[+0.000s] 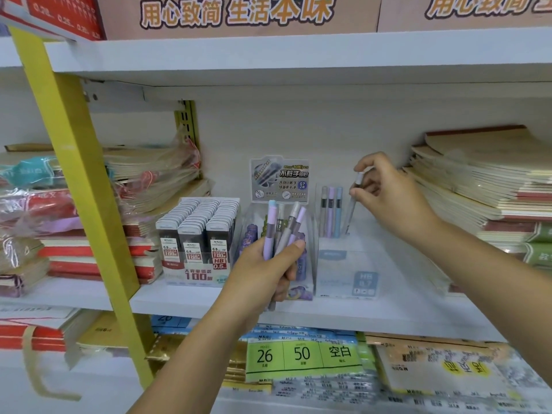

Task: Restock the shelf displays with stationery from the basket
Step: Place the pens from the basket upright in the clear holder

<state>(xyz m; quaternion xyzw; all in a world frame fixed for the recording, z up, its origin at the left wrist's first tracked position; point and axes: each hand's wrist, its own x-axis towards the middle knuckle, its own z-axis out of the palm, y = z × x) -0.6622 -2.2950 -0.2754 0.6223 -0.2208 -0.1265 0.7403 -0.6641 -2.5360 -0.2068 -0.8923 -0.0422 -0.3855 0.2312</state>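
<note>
My left hand grips a bundle of pastel lead tubes, lilac, grey and blue, held upright in front of the middle shelf. My right hand pinches one grey tube by its top, its lower end inside a clear display box marked HB 0.7. Three tubes stand at the back of that box. No basket is in view.
A clear holder with purple items stands behind my left hand. A display of 0.5 HB lead cases sits to its left. Notebook stacks fill the right, wrapped stacks the left. A yellow upright crosses the left side.
</note>
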